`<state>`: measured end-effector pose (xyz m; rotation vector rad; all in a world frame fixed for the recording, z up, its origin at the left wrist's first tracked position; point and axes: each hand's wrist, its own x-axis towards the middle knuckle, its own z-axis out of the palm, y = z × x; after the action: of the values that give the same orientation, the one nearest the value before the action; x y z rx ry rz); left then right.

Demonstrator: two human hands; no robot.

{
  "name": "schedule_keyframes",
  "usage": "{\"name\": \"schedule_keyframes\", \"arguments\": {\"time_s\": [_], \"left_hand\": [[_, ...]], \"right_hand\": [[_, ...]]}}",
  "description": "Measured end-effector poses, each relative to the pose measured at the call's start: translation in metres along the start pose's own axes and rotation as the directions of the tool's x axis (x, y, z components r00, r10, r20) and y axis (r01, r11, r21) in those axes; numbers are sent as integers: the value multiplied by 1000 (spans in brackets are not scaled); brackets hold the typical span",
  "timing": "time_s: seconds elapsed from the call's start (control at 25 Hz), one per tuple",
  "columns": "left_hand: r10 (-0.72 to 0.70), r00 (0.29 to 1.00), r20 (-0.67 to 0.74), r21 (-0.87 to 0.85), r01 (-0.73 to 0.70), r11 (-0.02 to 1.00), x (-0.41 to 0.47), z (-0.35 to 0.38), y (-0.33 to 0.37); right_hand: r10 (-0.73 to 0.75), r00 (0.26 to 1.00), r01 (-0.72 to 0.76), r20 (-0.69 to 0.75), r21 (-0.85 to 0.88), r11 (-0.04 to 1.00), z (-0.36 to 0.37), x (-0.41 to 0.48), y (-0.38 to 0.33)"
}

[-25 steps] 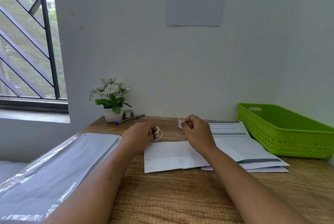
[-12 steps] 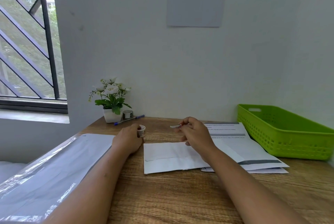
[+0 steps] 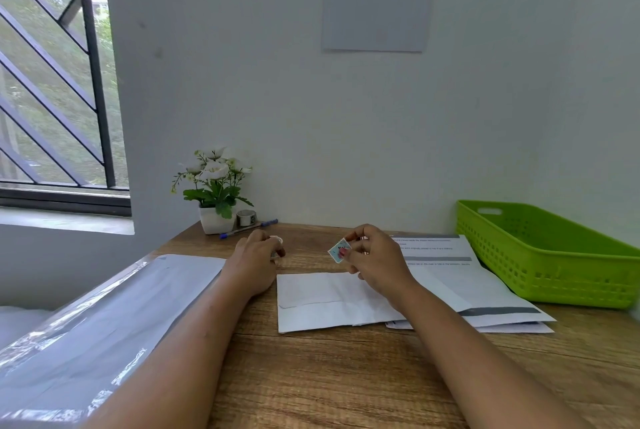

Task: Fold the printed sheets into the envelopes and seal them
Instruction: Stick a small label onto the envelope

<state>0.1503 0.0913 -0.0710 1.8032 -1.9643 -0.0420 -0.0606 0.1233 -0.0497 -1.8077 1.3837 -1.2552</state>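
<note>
Counter [image 3: 346, 376]: wooden, carries everything.
Envelope [image 3: 322, 300]: lies flat at centre, overlapping printed sheets [image 3: 450, 276] at 3 o'clock.
Right hand [image 3: 375, 260]: pinches a stamp [image 3: 339, 250] above the envelope.
Left hand [image 3: 258, 257]: at 9 o'clock, curled around a small roll [image 3: 276, 240].
Basket [image 3: 554, 255]: green, far at 2 o'clock.

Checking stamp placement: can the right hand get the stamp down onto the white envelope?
Probably yes. The right hand pinches the stamp just above the white envelope, whose face below is bare.
</note>
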Motion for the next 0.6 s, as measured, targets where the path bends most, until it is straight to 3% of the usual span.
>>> {"name": "schedule_keyframes", "arguments": {"time_s": [0.16,0.32,0.6], "left_hand": [[-21,998,58,102,15,995,-1,1,1],[-131,988,81,179,115,977,-3,4,-2],[-218,964,153,146,196,970,-1,0,-2]], "right_hand": [[7,1000,-7,4,-32,999,1,0,1],[9,1000,-9,13,-12,1000,0,1,2],[-7,999,6,-34,-35,999,-2,4,7]]}}
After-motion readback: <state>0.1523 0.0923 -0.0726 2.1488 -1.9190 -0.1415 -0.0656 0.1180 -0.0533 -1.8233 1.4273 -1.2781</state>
